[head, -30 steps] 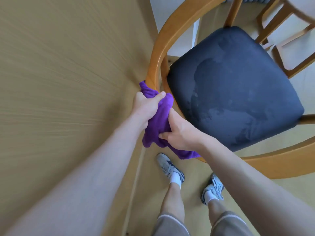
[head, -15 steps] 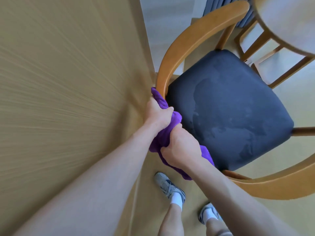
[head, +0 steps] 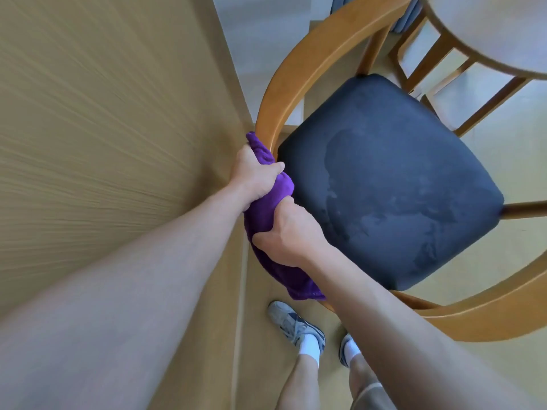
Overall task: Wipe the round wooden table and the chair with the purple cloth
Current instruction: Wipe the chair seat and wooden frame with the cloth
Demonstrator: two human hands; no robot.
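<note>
Gripping the bunched purple cloth (head: 270, 208) with both hands, you have it wrapped round the curved wooden backrest rail (head: 299, 72) of the chair. Your left hand (head: 254, 173) curls its fingers over the cloth's upper part; your right hand (head: 288, 232) clamps the lower part against the rail, just beside the dark blue cushioned seat (head: 390, 179). You appear to be on the chair step. Next, slide the cloth along the rail under firm pressure. The round wooden bench (head: 485, 31) sits beyond the chair.
</note>
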